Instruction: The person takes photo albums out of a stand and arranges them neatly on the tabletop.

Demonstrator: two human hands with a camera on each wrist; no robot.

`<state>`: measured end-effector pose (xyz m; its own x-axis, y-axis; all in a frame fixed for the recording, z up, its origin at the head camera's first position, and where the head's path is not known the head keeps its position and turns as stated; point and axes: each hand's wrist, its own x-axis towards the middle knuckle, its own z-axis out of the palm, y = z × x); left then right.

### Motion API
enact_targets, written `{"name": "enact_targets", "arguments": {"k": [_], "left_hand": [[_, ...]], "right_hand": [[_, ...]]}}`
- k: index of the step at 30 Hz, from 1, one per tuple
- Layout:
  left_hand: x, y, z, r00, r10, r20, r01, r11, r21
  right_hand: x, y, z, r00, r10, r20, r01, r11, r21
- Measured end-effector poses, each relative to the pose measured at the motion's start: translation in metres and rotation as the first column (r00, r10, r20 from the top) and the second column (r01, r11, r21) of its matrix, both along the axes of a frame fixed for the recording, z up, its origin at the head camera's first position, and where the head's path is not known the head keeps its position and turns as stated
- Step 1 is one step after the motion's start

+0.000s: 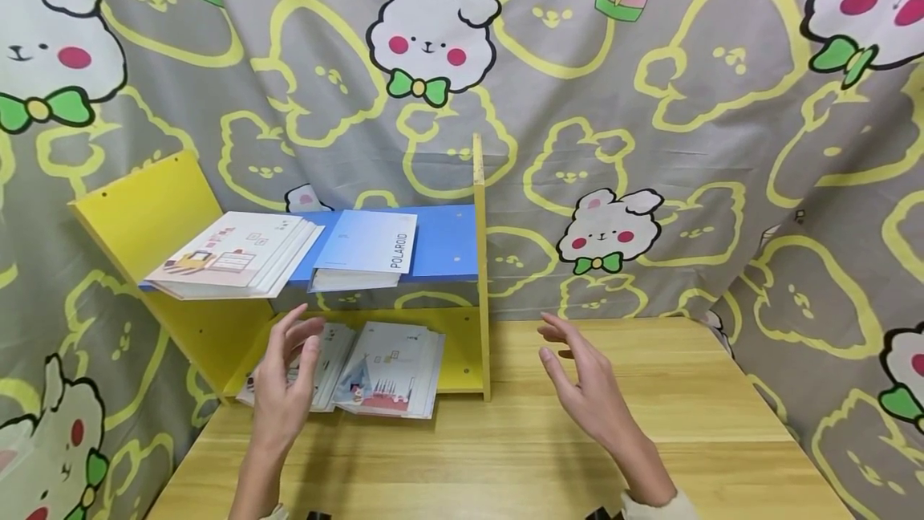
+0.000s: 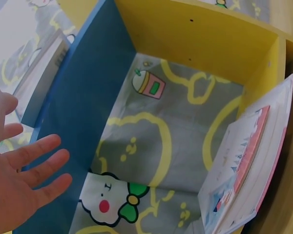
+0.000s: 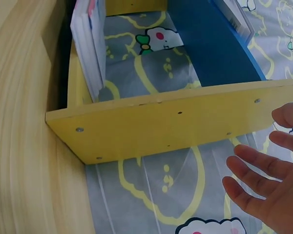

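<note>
My left hand (image 1: 283, 387) hovers in front of the shelf's lower left part, fingers loosely bent, holding nothing. My right hand (image 1: 588, 396) hangs over the table to the right of the shelf, also holding nothing. On the blue upper board (image 1: 449, 239) lie a thick white book stack (image 1: 238, 251) with a yellow vehicle drawing and a pale blue album (image 1: 370, 243) marked POLAROID. Below, white picture albums (image 1: 393, 367) lie on the yellow bottom board (image 1: 460, 351); my left hand partly hides the leftmost ones. In the left wrist view, the fingers (image 2: 41, 165) appear beside the blue board.
The small shelf has a slanting yellow left panel (image 1: 155, 207) and an upright yellow right panel (image 1: 482, 279). It stands on a wooden table (image 1: 505, 464). A grey cartoon-print curtain (image 1: 549, 103) hangs behind and at both sides.
</note>
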<state>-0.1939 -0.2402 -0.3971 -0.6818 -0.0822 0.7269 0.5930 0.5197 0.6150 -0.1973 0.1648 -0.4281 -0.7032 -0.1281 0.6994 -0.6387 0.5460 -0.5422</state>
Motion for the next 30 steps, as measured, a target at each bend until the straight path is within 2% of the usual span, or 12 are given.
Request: {"name": "enact_targets", "arguments": {"k": [15, 30], "left_hand": [[-0.001, -0.001, 0.004, 1.000, 0.003, 0.007, -0.003, 1.000, -0.006], [0.001, 0.000, 0.010, 1.000, -0.026, 0.009, 0.026, 0.999, 0.025]], "right_hand": [[0.001, -0.018, 0.007, 0.999, 0.050, -0.007, -0.050, 0.998, -0.044], [0.000, -0.039, 0.016, 0.986, 0.169, 0.000, -0.168, 0.979, -0.115]]}}
